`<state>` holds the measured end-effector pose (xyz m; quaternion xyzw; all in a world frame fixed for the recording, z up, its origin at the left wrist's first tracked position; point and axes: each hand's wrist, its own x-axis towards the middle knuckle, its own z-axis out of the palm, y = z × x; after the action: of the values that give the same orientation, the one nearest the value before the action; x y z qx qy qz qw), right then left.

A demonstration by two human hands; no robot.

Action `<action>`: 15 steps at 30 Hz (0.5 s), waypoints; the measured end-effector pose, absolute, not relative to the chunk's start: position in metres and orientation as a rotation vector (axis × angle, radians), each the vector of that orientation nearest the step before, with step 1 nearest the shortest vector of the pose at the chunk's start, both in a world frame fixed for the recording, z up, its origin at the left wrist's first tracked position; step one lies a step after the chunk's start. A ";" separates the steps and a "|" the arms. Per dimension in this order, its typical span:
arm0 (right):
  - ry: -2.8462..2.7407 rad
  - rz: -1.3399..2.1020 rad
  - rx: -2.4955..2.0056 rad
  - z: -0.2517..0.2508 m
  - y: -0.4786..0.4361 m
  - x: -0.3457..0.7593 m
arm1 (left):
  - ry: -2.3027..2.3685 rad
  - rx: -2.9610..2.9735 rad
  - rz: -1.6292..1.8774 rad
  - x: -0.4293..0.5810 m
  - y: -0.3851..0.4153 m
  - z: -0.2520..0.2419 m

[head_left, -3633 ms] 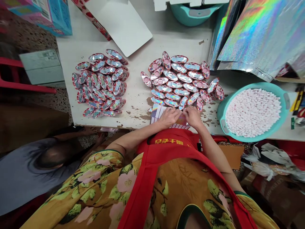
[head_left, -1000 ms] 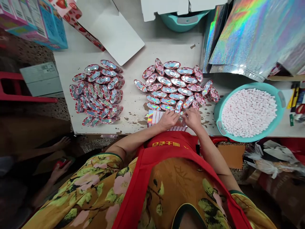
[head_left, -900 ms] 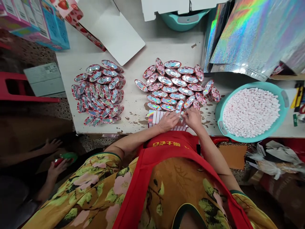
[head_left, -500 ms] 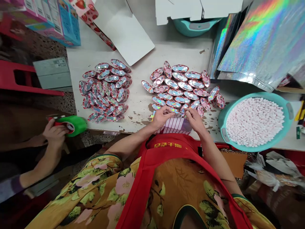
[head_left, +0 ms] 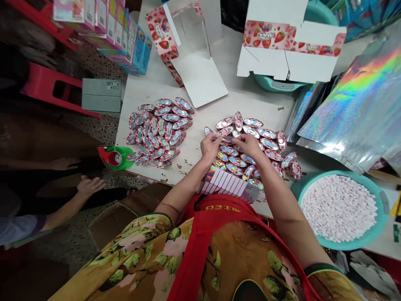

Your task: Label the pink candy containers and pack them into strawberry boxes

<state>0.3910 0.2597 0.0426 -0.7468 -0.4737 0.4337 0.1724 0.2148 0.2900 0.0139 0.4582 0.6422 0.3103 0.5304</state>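
My left hand [head_left: 209, 147] and my right hand [head_left: 249, 146] are both closed in a pinch, facing each other above a cluster of packs. Stretched between their fingertips is a small shiny purplish strip [head_left: 227, 140], which looks like a sticker; fingers hide its ends. Beneath and around them lie several oval silver-faced packs [head_left: 253, 123] with red and pink edges, some showing a pink round piece. Nearer my apron, a purple sheet with rows of pale rectangular labels [head_left: 226, 182] lies at the table edge.
A second cluster of packs [head_left: 153, 133] lies left. At right stand a teal basin [head_left: 341, 246] of small white pieces and holographic sheets [head_left: 354, 121]. Open strawberry-print boxes [head_left: 205, 79] are at the back. A co-worker's hand [head_left: 90, 185] is near a green tape dispenser [head_left: 127, 158].
Both my hands have moved away from the label sheet, forward over the packs, with the strip between them. The view has shifted. The co-worker's hand has let go of the tape dispenser.
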 end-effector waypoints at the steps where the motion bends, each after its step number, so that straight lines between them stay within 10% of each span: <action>1: -1.451 1.180 -2.165 0.044 0.280 0.393 | 1.625 1.185 0.736 0.219 0.300 0.012; 15: -1.687 0.878 -2.689 0.027 0.386 0.387 | 2.022 1.583 0.363 0.246 0.343 -0.011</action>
<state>0.3873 0.3859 0.0272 -0.8141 -0.5107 0.2658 -0.0756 0.2464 0.3432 -0.0110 0.5876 0.7506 0.1347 0.2705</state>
